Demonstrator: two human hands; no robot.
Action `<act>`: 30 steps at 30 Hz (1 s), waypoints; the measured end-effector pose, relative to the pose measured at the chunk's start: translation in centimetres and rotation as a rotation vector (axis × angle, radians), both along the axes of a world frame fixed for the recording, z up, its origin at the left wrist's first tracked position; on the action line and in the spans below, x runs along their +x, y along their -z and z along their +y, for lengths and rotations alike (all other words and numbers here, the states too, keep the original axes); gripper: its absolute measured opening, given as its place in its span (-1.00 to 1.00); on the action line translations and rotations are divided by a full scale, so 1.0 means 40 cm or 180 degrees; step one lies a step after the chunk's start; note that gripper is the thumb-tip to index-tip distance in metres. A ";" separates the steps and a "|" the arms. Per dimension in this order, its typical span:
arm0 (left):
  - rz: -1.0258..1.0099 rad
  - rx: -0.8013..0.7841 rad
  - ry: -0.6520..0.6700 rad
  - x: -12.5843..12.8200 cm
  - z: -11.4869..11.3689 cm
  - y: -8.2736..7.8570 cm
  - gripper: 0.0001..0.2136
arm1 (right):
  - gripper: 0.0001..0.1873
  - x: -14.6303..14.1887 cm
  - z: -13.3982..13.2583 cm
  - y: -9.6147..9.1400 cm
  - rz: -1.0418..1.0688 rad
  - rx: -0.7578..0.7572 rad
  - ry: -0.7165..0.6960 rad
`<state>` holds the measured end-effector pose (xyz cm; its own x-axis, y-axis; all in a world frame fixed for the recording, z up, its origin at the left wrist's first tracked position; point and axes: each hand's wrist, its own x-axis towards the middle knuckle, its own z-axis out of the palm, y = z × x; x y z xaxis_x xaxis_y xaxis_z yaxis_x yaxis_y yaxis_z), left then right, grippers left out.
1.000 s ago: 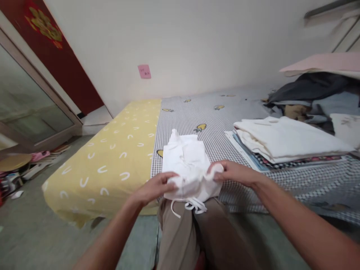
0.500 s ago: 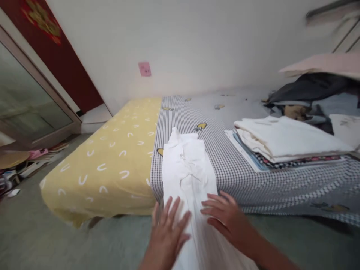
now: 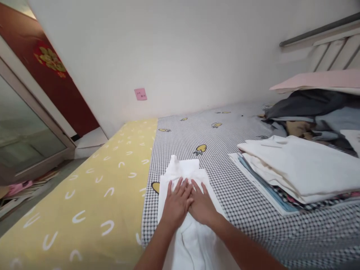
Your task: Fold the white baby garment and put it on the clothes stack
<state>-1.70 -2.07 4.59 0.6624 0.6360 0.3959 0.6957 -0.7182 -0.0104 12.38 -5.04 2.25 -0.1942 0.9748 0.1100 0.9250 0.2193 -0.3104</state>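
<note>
One left hand (image 3: 176, 205), one right hand (image 3: 201, 205) — touching one white garment (image 3: 192, 240).

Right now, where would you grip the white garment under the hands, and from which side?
I'd probably take the white garment by its two long edges, left hand from the left, right hand from the right: it lies fairly flat as a long strip, both edges showing outside the hands.

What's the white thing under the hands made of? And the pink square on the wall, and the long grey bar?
The white cloth garment looks matt and soft, maybe cotton: it creases gently. The pink square note is probably thin paper: flat, with dark marks. The long grey bar looks smooth and rigid, perhaps metal or plastic; I can't tell.
</note>
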 end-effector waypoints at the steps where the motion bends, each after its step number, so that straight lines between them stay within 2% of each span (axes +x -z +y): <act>1: -0.0031 -0.0214 -0.0108 0.000 0.008 0.021 -0.52 | -0.42 0.001 0.002 0.010 0.0037 -0.0032 -0.0002; 4: -0.0207 -0.0677 -0.0500 -0.010 0.017 0.058 -0.53 | -0.45 0.015 0.004 0.005 0.0216 -0.0166 0.0008; 7: -0.0282 -0.0765 -0.0504 -0.012 0.019 0.063 -0.53 | -0.40 0.057 0.010 -0.028 0.0656 -0.0544 -0.0226; 9: -0.0284 -0.0712 -0.0489 -0.008 0.021 0.065 -0.53 | -0.45 0.099 0.026 -0.056 0.1305 -0.0876 -0.0429; 11: -0.0301 -0.0650 -0.0527 -0.001 0.024 0.073 -0.55 | -0.55 0.138 0.059 -0.088 0.1902 -0.0866 -0.0190; 13: -0.0378 -0.0585 -0.0587 0.005 0.027 0.085 -0.56 | -0.55 0.161 0.110 -0.123 0.2051 -0.0490 0.0346; 15: -0.0469 -0.0506 -0.0612 0.008 0.029 0.098 -0.56 | -0.58 0.163 0.175 -0.156 0.1767 -0.0094 0.0685; 18: -0.0512 -0.0391 -0.0623 0.010 0.028 0.110 -0.56 | -0.52 0.140 0.274 -0.178 0.1260 0.0157 0.0806; 21: -0.0478 -0.0287 -0.0679 0.012 0.023 0.114 -0.55 | -0.32 0.117 0.349 -0.160 0.0764 0.0011 0.0883; 23: -0.0462 -0.0235 -0.0731 0.015 0.020 0.115 -0.54 | -0.34 0.110 0.376 -0.143 0.0492 -0.0125 0.0883; 26: -0.0491 -0.0195 -0.0787 0.019 0.017 0.119 -0.54 | -0.72 0.105 0.377 -0.151 0.0207 -0.0037 0.0814; 28: -0.0555 -0.0153 -0.0786 0.020 0.017 0.122 -0.54 | -0.76 0.101 0.342 -0.185 0.0098 0.0203 0.0708; 30: -0.0662 -0.0135 -0.0784 0.021 0.018 0.121 -0.55 | -0.73 0.095 0.272 -0.221 0.0023 0.0480 0.0583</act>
